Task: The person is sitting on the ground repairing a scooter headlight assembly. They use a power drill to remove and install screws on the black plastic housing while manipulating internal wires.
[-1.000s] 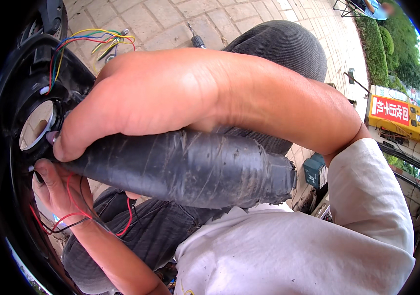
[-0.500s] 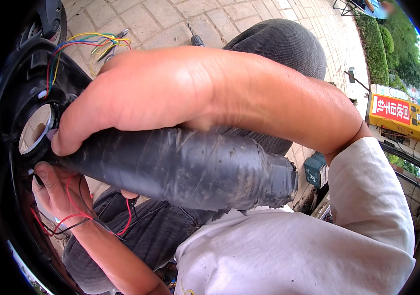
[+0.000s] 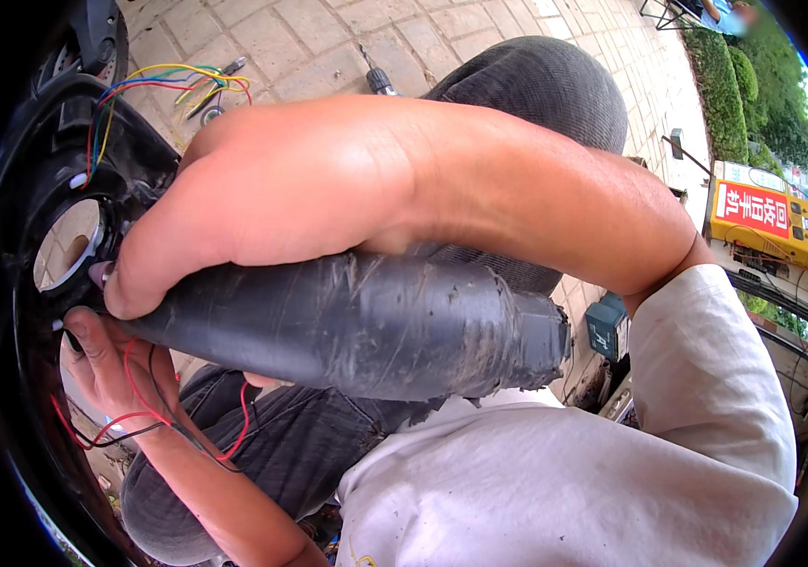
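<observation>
Right hand (image 3: 252,194) wrapped round black-taped bundle (image 3: 356,326), likely steadying its narrow end by shell's (image 3: 30,222) near edge; left hand's (image 3: 120,369) hold unclear

A green hedge (image 3: 718,99) stands beyond the pale paving (image 3: 323,42).

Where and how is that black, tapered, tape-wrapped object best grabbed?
Probably by the thick middle of the black tape-wrapped object, from the pale shirt's side: it's broad and exposed there, narrowing leftward, while the bare right hand covers part of the far side.
</observation>
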The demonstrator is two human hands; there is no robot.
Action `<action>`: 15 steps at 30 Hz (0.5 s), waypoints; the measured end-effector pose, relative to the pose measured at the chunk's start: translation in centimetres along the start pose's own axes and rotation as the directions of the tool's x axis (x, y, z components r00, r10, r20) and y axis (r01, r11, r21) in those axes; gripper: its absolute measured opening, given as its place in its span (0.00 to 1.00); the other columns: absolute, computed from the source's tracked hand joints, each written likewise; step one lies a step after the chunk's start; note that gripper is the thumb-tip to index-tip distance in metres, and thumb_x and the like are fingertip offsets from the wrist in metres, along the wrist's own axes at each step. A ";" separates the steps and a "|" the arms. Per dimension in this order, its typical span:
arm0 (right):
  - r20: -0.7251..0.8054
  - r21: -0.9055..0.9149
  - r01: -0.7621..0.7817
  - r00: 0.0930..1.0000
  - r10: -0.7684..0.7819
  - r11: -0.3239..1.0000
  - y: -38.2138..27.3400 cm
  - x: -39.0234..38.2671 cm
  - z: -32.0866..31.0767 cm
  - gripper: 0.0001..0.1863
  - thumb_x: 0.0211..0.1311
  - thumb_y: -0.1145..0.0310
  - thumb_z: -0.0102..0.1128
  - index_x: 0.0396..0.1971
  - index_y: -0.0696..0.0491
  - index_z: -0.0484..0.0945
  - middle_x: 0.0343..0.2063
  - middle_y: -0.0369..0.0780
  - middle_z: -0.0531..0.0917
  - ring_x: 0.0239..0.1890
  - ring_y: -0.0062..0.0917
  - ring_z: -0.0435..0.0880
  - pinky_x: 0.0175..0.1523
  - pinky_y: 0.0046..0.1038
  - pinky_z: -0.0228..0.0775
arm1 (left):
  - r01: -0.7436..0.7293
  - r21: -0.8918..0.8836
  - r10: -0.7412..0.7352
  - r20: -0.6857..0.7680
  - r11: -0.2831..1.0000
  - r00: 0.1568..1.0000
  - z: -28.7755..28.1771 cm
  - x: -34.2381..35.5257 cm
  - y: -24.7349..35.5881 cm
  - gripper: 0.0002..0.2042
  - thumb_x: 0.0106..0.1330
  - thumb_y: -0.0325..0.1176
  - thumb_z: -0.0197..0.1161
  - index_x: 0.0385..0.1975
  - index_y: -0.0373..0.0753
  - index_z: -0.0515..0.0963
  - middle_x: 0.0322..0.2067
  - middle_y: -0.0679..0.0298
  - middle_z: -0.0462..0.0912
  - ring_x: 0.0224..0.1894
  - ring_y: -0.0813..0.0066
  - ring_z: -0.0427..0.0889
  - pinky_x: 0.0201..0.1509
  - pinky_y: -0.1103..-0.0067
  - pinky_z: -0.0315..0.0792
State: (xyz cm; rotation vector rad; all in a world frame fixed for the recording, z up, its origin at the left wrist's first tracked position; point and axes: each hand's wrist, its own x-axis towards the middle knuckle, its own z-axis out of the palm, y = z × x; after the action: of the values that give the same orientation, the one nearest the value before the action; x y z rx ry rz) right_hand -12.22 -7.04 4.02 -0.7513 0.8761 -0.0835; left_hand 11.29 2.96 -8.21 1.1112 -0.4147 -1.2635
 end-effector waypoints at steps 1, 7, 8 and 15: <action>0.008 -0.004 0.011 1.000 -0.010 1.000 -0.1 0.1 -0.1 0.19 0.53 0.62 0.67 0.35 0.65 0.82 0.30 0.43 0.85 0.27 0.25 0.83 0.32 0.28 0.77 | 0.015 -0.012 -0.016 -0.047 1.000 0.999 0.5 -0.1 0.1 0.25 0.76 0.43 0.49 0.61 0.26 0.64 0.56 0.49 0.74 0.56 0.61 0.76 0.62 0.66 0.68; -0.007 -0.056 0.018 1.000 -0.018 0.998 -0.2 -0.1 -0.6 0.19 0.52 0.63 0.68 0.35 0.66 0.82 0.31 0.45 0.85 0.27 0.27 0.84 0.31 0.30 0.78 | -0.023 -0.014 0.023 0.023 1.000 0.999 2.6 0.0 0.2 0.26 0.76 0.43 0.47 0.63 0.27 0.62 0.60 0.48 0.71 0.60 0.61 0.73 0.64 0.64 0.65; -0.012 -0.064 0.017 1.000 -0.018 0.998 -0.2 -0.2 -0.5 0.19 0.52 0.63 0.68 0.35 0.66 0.81 0.31 0.45 0.85 0.27 0.27 0.84 0.31 0.30 0.78 | -0.027 -0.005 0.027 0.047 1.000 0.999 2.8 0.0 0.2 0.27 0.75 0.43 0.49 0.64 0.25 0.60 0.60 0.46 0.69 0.61 0.58 0.72 0.66 0.63 0.64; -0.034 -0.142 0.035 0.999 -0.041 0.989 -0.1 -0.1 -0.6 0.20 0.52 0.65 0.68 0.36 0.68 0.81 0.32 0.46 0.85 0.27 0.29 0.85 0.30 0.31 0.79 | -0.060 0.122 0.060 0.008 0.991 0.998 3.4 -0.3 0.3 0.26 0.74 0.41 0.52 0.61 0.24 0.64 0.54 0.46 0.74 0.55 0.60 0.76 0.63 0.65 0.67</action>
State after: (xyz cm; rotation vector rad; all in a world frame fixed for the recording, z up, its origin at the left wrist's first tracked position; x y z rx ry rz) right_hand -12.70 -7.35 3.91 -0.9020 0.9096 -0.0696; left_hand 8.71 1.70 -6.28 1.1912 -0.5307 -1.2005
